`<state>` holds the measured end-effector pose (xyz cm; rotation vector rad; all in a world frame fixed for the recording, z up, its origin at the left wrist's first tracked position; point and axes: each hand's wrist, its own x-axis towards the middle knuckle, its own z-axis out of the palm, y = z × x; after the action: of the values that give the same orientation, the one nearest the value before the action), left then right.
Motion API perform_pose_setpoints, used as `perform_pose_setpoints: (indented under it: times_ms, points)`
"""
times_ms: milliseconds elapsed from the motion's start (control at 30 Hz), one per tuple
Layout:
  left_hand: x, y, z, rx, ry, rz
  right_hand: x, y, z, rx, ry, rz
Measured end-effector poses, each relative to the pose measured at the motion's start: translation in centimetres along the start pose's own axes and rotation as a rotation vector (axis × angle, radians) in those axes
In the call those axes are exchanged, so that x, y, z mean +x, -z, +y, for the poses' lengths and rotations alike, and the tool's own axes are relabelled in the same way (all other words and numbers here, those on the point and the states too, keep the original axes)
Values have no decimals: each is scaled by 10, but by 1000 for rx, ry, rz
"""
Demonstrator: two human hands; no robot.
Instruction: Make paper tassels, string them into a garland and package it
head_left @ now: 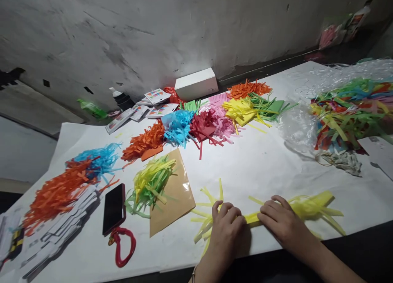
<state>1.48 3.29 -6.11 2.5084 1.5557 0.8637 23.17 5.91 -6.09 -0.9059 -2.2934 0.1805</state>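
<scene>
A yellow tissue-paper tassel lies across the near part of the white-covered table, with fringe spread at both ends and a narrow band in the middle. My left hand closes over the band beside the left fringe, fingers curled down. My right hand has its fingers pressed on the band near the right fringe. A short piece of yellow band shows between the two hands. My fingertips are partly hidden. Beyond my left hand, a yellow and green tassel rests partly on a brown paper sheet.
Behind stand several coloured tassels, such as the blue one, and a white box. On the left are a phone with a red strap and orange fringe. Clear plastic with multicoloured tassels lies right.
</scene>
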Motion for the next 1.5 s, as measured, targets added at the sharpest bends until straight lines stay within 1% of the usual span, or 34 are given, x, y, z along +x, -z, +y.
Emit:
perform_pose_setpoints:
  times_ms: [100, 200, 300, 367, 467, 533, 567, 633, 667, 733, 833, 933, 1033, 1133, 1233, 1300, 1400, 1467, 1500]
  points:
    - [-3, 8, 1, -27, 2, -22, -12, 13, 12, 24, -45, 15]
    - [-3, 13, 8, -62, 78, -28, -19, 18, 20, -8, -84, -14]
    - [3, 13, 16, -71, 222, -48, -19, 12, 17, -94, -219, -16]
    - [7, 11, 18, -26, 302, -68, -16, 6, 12, -174, -298, -8]
    - [11, 6, 17, 50, 345, -97, -11, 1, 2, -226, -339, 69]
    - [12, 4, 15, 68, 337, -106, -8, -2, -4, -160, -280, 136]
    - [12, 4, 15, 68, 330, -105, -7, -3, -7, -113, -224, 138]
    - [12, 4, 14, 47, 298, -90, -5, -7, -10, -36, -106, 81]
    - [11, 5, 14, 30, 265, -78, -4, -9, -11, -20, -76, 49]
    - [10, 6, 12, 5, 171, -56, -3, -11, -10, -9, -77, 12]
    - [7, 4, 10, -11, 53, -38, 0, -12, -10, 13, -94, 18]
    - [5, 1, 8, -40, 15, -20, 3, -14, -13, 47, -69, 0]
    - [6, -1, 7, -82, 29, -13, 1, -13, -12, 71, -54, -5]
    - [6, 0, 8, -123, 69, 1, -9, -4, -3, 80, -82, 10]
    - [6, 1, 14, -115, 121, -22, -19, 7, 3, 69, -166, 25]
    - [7, 1, 20, -75, 166, -64, -20, 11, 3, 36, -235, 30]
    - [13, -1, 25, 47, 232, -125, -16, 10, -3, -63, -339, 36]
    - [17, -2, 25, 118, 216, -140, -12, 7, -7, -111, -391, 39]
    - [18, -1, 25, 130, 168, -149, -11, 6, -8, -115, -395, 45]
